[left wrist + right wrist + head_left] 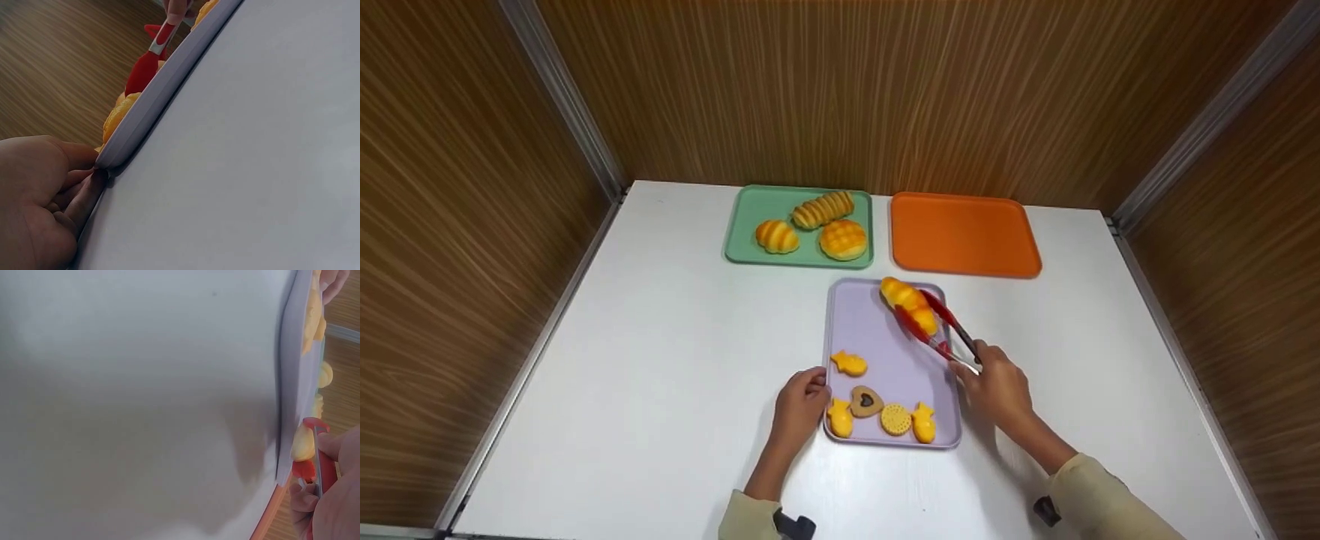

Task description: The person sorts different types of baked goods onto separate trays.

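My right hand [1001,386] grips a pair of red-tipped tongs [916,325]. The tong tips stand on either side of a long golden toy bread roll [906,298] at the far end of the lavender tray [885,375]. At that tray's left rim, my left hand [799,409] pinches the edge between thumb and fingers, as the left wrist view shows. Toward the near end of the tray lie a heart-shaped biscuit [866,402], a round dotted biscuit [895,419] and three yellow fish-shaped pieces [850,364].
Behind on the left, a green tray [769,196] bears a ridged long loaf [823,210], a small striped roll [777,236] and a round scored bun [844,240]. An orange tray [964,234] lies beside it. Wood-grain panels [840,90] wall in the white table [675,360].
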The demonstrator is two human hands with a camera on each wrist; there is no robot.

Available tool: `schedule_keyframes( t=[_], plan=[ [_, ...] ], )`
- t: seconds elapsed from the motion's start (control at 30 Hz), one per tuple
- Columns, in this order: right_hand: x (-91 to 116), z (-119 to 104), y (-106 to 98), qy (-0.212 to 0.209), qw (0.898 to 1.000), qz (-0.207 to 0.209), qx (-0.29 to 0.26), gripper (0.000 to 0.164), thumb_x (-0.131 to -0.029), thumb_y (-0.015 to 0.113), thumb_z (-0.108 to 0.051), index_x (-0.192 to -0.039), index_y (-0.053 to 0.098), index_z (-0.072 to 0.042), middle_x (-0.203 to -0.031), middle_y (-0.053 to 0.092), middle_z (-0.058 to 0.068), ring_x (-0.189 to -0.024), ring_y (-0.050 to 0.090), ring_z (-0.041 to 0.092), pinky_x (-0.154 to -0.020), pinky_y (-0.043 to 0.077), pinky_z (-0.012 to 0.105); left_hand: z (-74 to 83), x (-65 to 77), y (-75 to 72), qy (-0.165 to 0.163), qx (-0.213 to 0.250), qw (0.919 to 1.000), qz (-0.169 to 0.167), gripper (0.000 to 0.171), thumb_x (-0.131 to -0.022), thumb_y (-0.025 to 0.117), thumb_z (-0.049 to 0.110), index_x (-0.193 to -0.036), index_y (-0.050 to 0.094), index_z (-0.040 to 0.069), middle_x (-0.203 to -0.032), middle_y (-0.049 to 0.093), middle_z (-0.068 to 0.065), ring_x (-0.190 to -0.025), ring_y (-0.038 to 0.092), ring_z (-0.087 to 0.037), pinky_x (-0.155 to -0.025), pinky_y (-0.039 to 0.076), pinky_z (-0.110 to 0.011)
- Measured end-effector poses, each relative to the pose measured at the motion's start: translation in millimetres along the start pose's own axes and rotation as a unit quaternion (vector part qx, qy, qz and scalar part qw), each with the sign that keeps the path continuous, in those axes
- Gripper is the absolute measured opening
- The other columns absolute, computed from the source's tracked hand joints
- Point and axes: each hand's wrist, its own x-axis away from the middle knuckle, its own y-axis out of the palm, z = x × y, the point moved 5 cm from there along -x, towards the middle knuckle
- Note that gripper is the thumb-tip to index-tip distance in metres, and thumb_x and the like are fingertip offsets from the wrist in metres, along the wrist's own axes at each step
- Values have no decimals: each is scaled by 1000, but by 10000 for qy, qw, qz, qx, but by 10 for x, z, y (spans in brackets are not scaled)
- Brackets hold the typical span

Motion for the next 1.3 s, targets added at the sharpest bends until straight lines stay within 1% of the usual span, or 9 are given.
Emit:
schedule_keyframes(
  t=[0.13, 0.23, 0.37, 0.47, 0.6, 0.77, 1.13, 1.23, 1.3],
  plan=[
    [-36, -96, 30, -24, 10000, -9, -40, 58, -91, 75, -36, -136, 55, -5, -105, 64, 14, -86, 58, 29, -85, 59, 48, -12, -6, 8, -60, -61, 10000, -15, 31, -92, 66, 9, -122, 67, -1, -106, 66, -9, -95, 64, -17, -86, 57, -29],
    [-69, -188, 49, -220, 9997, 135, -57, 55, -89, 76, -35, -131, 58, -4, -101, 64, 14, -83, 58, 29, -81, 58, 47, -12, -9, 9, -97, -87, 9999, -1, 31, -93, 66, 9, -122, 67, 0, -106, 66, -8, -95, 64, -16, -86, 57, -29],
    [-120, -309, 94, -423, 9987, 260, -135, 52, -88, 77, -35, -125, 61, -2, -98, 65, 14, -81, 58, 29, -77, 57, 45, 8, -11, 9, -24, -97, 9999, 62, 30, -92, 66, 8, -121, 68, -1, -105, 67, -9, -95, 65, -18, -86, 58, -30],
    [-167, -395, 137, -442, 9986, 228, -191, 50, -88, 77, -36, -123, 62, -2, -97, 64, 14, -80, 57, 28, -74, 56, 42, 23, -11, 9, 56, -134, 9998, 96, 30, -92, 67, 7, -120, 68, -2, -105, 67, -10, -94, 66, -18, -85, 58, -30],
    [-251, -514, 188, -475, 9986, 172, -176, 48, -88, 77, -37, -119, 63, -2, -95, 63, 12, -78, 56, 28, -70, 54, 40, 26, -7, 5, 53, -188, 9997, 122, 30, -92, 67, 7, -120, 68, -1, -104, 67, -9, -93, 65, -17, -84, 58, -29],
    [-399, -658, 251, -534, 9985, 70, -48, 46, -88, 77, -36, -117, 63, -4, -88, 58, 10, -74, 54, 27, -64, 50, 38, 21, -2, -10, 8, -93, 9999, 126, 30, -91, 67, 7, -120, 68, -1, -104, 67, -9, -93, 65, -17, -84, 58, -28],
    [-698, -997, 389, -563, 9983, -122, 68, 49, -90, 75, -38, -122, 62, -3, -95, 61, 11, -76, 57, 27, -70, 56, 40, 10, -7, 4, -18, -36, 10000, 88, 30, -92, 67, 7, -121, 68, -1, -105, 67, -10, -94, 65, -18, -85, 57, -28],
    [-748, -1073, 442, -551, 9983, -171, 113, 49, -91, 74, -38, -123, 62, -4, -96, 60, 10, -76, 57, 27, -70, 55, 39, 18, -4, -1, -6, -35, 9999, 100, 30, -91, 67, 7, -120, 68, -1, -105, 67, -10, -94, 65, -18, -85, 57, -28],
    [-774, -1125, 469, -613, 9979, -82, 177, 47, -90, 74, -39, -120, 63, -4, -93, 60, 10, -74, 57, 27, -67, 53, 39, 20, -2, -6, 32, -82, 9999, 83, 30, -92, 67, 7, -120, 68, -1, -105, 67, -9, -95, 65, -18, -86, 57, -29]
  ],
)
